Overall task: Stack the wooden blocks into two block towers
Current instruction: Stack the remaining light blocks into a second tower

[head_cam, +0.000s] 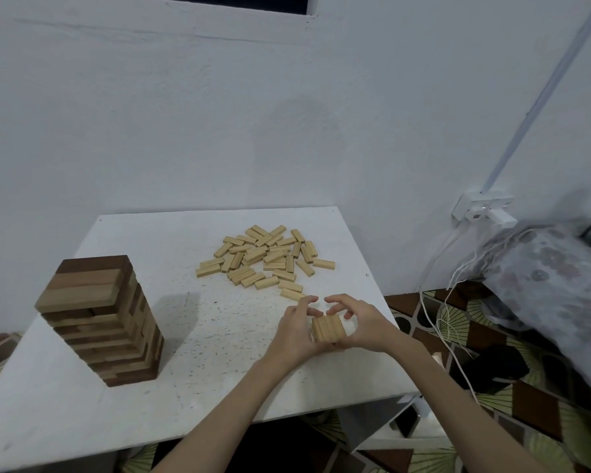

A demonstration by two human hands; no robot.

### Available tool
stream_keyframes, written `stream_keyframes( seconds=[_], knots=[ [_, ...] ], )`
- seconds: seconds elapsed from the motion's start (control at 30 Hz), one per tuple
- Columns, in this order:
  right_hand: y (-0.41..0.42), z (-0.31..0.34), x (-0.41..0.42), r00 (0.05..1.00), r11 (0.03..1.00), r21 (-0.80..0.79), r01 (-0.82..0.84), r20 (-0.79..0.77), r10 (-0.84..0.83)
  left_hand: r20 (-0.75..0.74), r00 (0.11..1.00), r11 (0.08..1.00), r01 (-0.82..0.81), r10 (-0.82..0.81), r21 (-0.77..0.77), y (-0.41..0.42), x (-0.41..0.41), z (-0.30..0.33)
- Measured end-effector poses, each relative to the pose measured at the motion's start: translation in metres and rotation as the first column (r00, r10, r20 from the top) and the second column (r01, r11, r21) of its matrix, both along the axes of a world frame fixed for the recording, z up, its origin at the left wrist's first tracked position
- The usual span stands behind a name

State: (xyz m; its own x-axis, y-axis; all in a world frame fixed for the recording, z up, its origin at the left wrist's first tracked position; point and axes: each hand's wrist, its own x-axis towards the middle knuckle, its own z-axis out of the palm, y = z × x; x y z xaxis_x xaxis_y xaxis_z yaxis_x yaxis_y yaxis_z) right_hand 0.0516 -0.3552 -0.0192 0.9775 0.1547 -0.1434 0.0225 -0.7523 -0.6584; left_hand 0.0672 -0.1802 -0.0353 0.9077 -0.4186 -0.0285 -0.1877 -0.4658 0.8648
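Observation:
A tall tower (107,319) of dark and light wooden blocks stands on the left of the white table (191,370). A loose pile of several pale blocks (265,257) lies at the back right of the table. Near the right edge, a small low group of pale blocks (327,329) sits between my hands. My left hand (296,331) curls against its left side. My right hand (357,324) curls around its right side, fingertips above the group.
A white wall stands close behind the table. Off the table's right edge lie white cables (440,322), a wall socket (481,208), a patterned cushion (553,281) and a patterned floor (492,404).

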Motion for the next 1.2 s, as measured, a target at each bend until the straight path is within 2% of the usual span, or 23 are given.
stream_keyframes(
  seconds=[0.13,0.2,0.4,0.53,1.2],
  knots=[
    [0.000,0.004,0.000,1.000,1.000,-0.004,-0.004,-0.016,0.004,0.008,1.000,1.000,0.001,-0.001,0.007,0.001,-0.001,0.000],
    [0.001,0.009,0.000,1.000,1.000,-0.018,-0.011,-0.025,0.011,0.034,0.999,0.998,0.017,-0.019,0.060,0.003,0.001,0.000],
    [0.002,0.017,0.000,0.997,0.966,-0.248,-0.076,-0.035,0.070,0.139,0.985,0.957,0.064,-0.107,0.281,0.008,0.006,0.005],
    [0.004,0.016,0.001,0.996,0.945,-0.315,-0.089,-0.024,0.086,0.169,0.977,0.948,0.069,-0.127,0.312,0.006,0.005,0.011],
    [0.007,0.013,0.002,0.998,0.964,-0.259,-0.069,-0.024,0.065,0.176,0.975,0.940,0.072,-0.137,0.334,0.002,0.005,0.007]
  ],
)
